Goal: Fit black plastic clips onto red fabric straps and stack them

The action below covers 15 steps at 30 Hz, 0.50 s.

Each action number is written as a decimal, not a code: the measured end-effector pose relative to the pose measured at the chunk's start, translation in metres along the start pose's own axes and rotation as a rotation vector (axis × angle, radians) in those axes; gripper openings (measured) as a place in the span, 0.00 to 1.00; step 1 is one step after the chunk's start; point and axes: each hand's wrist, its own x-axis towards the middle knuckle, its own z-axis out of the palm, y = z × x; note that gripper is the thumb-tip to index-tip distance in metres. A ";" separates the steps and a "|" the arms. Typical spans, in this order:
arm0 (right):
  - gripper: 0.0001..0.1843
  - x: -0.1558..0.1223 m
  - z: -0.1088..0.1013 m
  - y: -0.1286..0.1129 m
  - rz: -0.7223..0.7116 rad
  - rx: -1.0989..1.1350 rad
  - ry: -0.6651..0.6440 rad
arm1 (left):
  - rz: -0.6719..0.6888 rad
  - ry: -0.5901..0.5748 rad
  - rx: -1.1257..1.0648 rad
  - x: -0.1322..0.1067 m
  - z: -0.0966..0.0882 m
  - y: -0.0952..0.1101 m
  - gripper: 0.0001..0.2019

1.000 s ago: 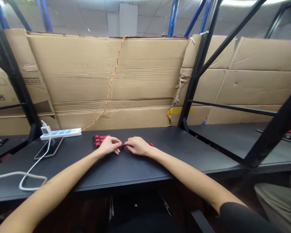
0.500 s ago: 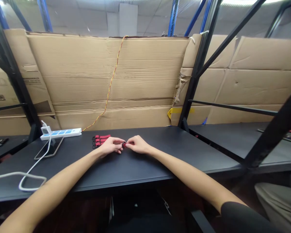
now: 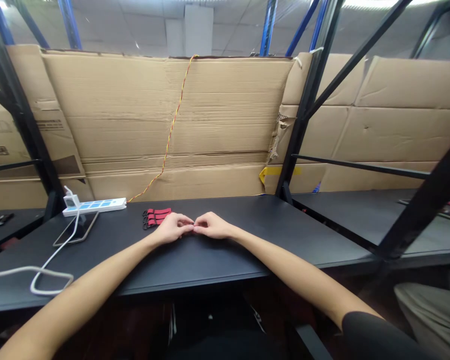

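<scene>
Your left hand and your right hand sit low over the black desktop, both curled inward, with their fingertips meeting in front of you. Neither hand is spread open, but the fingers hide the spot where they meet, so you cannot tell whether they pinch anything small there. The red straps, a short row of them with dark metal clips at their left ends, lie flat on the desk just beside your left hand, and no hand grips them. Farther left on the desk, a white power strip with blue switches lies behind a smartphone, and a white cable loops across the desk past the phone. Behind the desk stand flattened cardboard sheets, with a twisted red-and-yellow wire running up them, and black rack posts frame the bench. A dark sleeve covers your right upper arm, and a khaki trouser leg shows low at the right.
</scene>
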 end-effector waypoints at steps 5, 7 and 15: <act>0.16 0.000 0.000 -0.003 0.031 0.026 -0.007 | 0.015 0.011 0.101 -0.002 -0.002 0.004 0.17; 0.17 0.001 0.000 -0.003 0.053 0.012 0.011 | 0.027 0.022 0.113 -0.002 -0.003 0.005 0.17; 0.18 0.001 -0.004 0.002 0.100 0.001 0.000 | -0.026 0.064 0.139 0.002 -0.004 0.005 0.11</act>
